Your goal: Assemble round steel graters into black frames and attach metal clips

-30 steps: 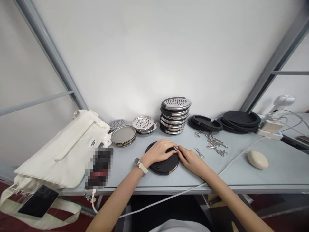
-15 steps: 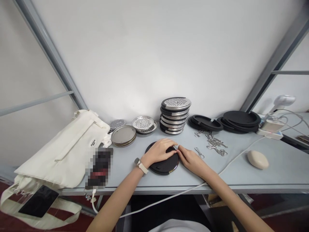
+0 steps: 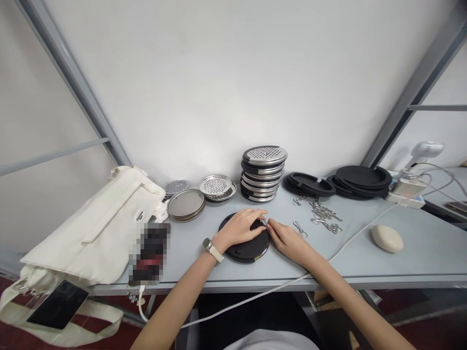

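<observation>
A round black disc (image 3: 248, 251) with a raised rim lies flat on the table in front of me. Across its top rests my left hand (image 3: 243, 228), with fingers curled toward the right rim and the thumb on the disc. At that same rim, my right hand (image 3: 286, 239) is closed, its thumb and forefinger pinching a thin metal piece (image 3: 265, 224), mostly hidden by the fingers. Just right of it lies a metal wire hook (image 3: 300, 229). Several more wire hooks (image 3: 324, 213) are heaped farther back.
Behind stands a tall stack of perforated metal discs in black holders (image 3: 264, 167). Grey metal plates (image 3: 186, 204) and perforated discs (image 3: 215, 185) sit left of it, black holders (image 3: 363, 177) right. A white bag (image 3: 98, 223), a cream oval object (image 3: 387, 238) and a white cable (image 3: 251, 302) are nearby.
Both hands stay at the disc's right rim with only slight finger movement. The view has shifted a little. Nothing else has moved.
</observation>
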Available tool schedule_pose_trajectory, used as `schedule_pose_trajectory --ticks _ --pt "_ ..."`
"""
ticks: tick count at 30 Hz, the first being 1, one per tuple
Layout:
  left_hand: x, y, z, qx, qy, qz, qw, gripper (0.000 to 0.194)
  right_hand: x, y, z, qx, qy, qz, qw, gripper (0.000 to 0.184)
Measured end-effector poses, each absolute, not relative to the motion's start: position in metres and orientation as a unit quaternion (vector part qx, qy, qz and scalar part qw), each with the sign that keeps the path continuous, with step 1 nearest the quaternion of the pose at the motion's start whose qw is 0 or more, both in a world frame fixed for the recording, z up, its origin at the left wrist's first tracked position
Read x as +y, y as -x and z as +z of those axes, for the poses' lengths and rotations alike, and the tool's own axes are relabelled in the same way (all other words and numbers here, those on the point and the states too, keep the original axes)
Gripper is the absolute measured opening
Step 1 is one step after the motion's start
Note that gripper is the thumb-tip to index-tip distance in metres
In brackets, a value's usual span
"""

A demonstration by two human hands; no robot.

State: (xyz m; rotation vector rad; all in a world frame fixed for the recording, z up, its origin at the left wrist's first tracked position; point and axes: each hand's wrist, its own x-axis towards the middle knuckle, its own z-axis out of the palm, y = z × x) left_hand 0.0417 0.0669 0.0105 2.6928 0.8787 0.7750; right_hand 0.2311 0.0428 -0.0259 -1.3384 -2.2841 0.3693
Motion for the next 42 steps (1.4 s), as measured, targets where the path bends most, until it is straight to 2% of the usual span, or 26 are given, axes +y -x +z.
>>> schedule_pose_trajectory --ticks 10,27,42 --pt "0.0667 -0.0418 0.0105 0.298 -0.908 0.271 0.117 0.053 0.0422 -0.2316 -0.0257 -0.829 0.493 0.131 0.228 0.022" --pt "0.0674 -0.0419 0.0087 0.281 -0.915 0.262 0.126 0.044 0.0417 -0.2316 -0.0239 -0.832 0.488 0.133 0.227 0.025" --pt "0.0705 -0.0412 0.0034 0.272 -0.907 0.273 0.172 0.045 0.0445 -0.2331 -0.0280 -0.833 0.485 0.131 0.231 0.023"
